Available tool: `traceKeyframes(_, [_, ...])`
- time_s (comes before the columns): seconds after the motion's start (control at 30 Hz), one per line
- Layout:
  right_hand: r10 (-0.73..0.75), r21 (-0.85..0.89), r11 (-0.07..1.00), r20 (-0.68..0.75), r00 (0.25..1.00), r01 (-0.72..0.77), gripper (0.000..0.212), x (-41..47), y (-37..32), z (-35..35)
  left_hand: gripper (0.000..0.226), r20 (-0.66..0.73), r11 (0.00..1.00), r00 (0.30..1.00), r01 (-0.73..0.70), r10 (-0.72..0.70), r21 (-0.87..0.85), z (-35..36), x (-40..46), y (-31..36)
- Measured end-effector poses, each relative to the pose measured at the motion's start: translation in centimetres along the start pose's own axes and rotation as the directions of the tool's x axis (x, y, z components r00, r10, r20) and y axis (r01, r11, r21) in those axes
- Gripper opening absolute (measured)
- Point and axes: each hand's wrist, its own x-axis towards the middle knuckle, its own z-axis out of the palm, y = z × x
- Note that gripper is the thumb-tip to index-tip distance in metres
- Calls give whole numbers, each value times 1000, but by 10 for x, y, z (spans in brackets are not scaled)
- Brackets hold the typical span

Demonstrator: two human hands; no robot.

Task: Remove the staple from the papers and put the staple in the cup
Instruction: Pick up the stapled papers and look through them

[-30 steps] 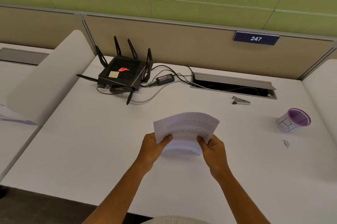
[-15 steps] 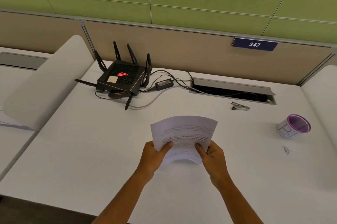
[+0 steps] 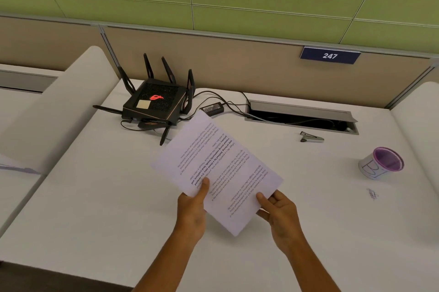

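I hold a set of printed white papers above the white desk, turned diagonally with the text upside down to me. My left hand pinches the near left edge, thumb on top. My right hand grips the near right edge. The staple is too small to make out. A small metal staple remover lies on the desk at the back right. A white paper cup with a purple inside stands at the far right, apart from both hands.
A black router with antennas, its power brick and cables sit at the back left. An open cable slot runs along the back. A small pen scribble marks the desk near the cup. White dividers flank both sides.
The papers have flattened out and turned diagonally, their far end swinging up toward the router. Both hands shifted with them and still hold the near edges.
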Motion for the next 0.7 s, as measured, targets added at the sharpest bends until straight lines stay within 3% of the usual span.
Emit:
traceKeyframes(0.27, [-38,-151,988,-108,993,22,22,9,-15,-15,49,-60,998,996,-64,63,1,-35,10,8])
traceKeyframes(0.5, [-95,-268,961,-84,992,69,20,20,-41,-34,50,91,897,993,-110,78,428,-62,26,36])
traceKeyframes(0.7, [-168,-343,929,-65,984,136,23,18,-48,-29,37,111,848,989,-138,94,511,-42,26,37])
